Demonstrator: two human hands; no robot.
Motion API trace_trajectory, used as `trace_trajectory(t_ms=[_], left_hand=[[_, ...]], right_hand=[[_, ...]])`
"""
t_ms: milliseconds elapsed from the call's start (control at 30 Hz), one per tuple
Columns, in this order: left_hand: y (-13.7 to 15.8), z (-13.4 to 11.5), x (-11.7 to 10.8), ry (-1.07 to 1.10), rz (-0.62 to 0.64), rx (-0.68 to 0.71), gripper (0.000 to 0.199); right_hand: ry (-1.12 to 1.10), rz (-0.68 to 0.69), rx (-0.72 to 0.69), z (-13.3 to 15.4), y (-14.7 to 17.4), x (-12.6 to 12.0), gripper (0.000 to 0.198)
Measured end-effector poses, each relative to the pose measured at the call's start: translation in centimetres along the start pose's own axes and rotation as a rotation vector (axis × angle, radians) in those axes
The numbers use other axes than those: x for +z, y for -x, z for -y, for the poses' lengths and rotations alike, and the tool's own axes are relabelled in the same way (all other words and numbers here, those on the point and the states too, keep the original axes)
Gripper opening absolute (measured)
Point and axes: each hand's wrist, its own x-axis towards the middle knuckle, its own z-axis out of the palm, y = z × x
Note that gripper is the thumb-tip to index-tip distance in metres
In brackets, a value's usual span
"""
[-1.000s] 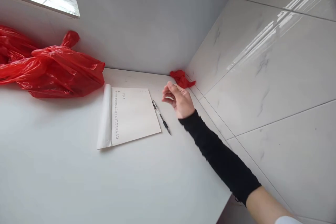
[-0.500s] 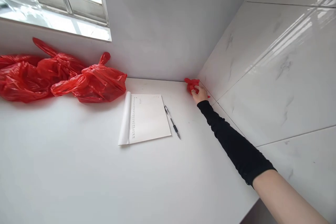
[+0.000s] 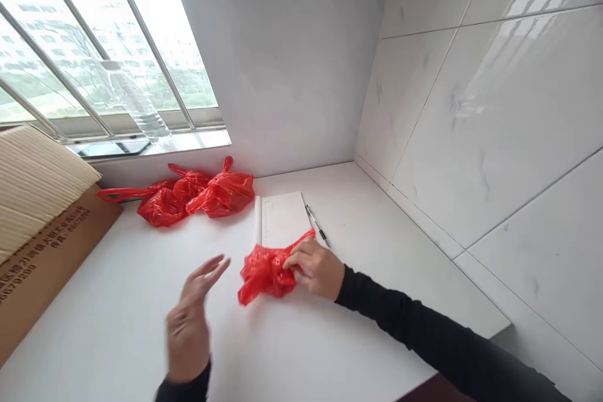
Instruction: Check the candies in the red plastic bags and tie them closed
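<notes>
A crumpled red plastic bag (image 3: 266,273) is pinched in my right hand (image 3: 318,264), over the front part of the notepad. My left hand (image 3: 191,320) is raised to the left of this bag, fingers stretched and apart from it, slightly blurred. Behind the bag lies the notepad (image 3: 285,217), its front edge hidden by the bag. A black pen (image 3: 318,226) rests along the notepad's right side.
More red plastic bags (image 3: 226,193) with knotted tops sit against the wall under the window. At the left stands an open cardboard box (image 3: 51,232). On the sill are a clear water bottle (image 3: 139,103) and a flat dark-edged device (image 3: 113,148). A tiled wall (image 3: 471,138) bounds the right.
My right hand has brought the red bag from the far right corner to the middle of the table. My left hand has come into view, and my view has swung to the left.
</notes>
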Motion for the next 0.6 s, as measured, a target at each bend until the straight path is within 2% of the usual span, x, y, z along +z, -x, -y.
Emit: trace_trajectory(t_ms=[33, 100, 200, 267, 367, 533, 600], left_hand=[[-0.8, 0.0, 1.5, -0.057, -0.032, 0.044, 0.034], [-1.5, 0.0, 4.1, -0.152, 0.015, 0.140, 0.037], [-0.9, -0.1, 5.7, -0.188, 0.095, 0.222, 0.029], [-0.3, -0.1, 5.6, -0.196, 0.101, 0.255, 0.020], [-0.2, 0.4, 5.0, -0.196, 0.044, 0.283, 0.008], [-1.1, 1.6, 4.4, -0.211, -0.155, 0.215, 0.008], [-1.3, 1.8, 4.4, -0.209, -0.196, 0.172, 0.010]], right_hand=[[-0.009, 0.012, 0.018, 0.2, 0.6, 1.0, 0.024], [-0.033, 0.012, 0.094, 0.4, 1.5, 2.2, 0.028], [-0.092, 0.004, 0.222, 0.4, 1.9, 2.4, 0.031], [-0.139, 0.016, 0.275, 0.3, 1.8, 2.0, 0.024], [-0.187, 0.001, 0.332, 0.0, 1.4, 1.4, 0.012], [-0.174, -0.115, 0.445, -0.7, 1.0, 0.4, 0.016], [-0.175, -0.140, 0.490, -0.8, 1.0, 0.0, 0.019]])
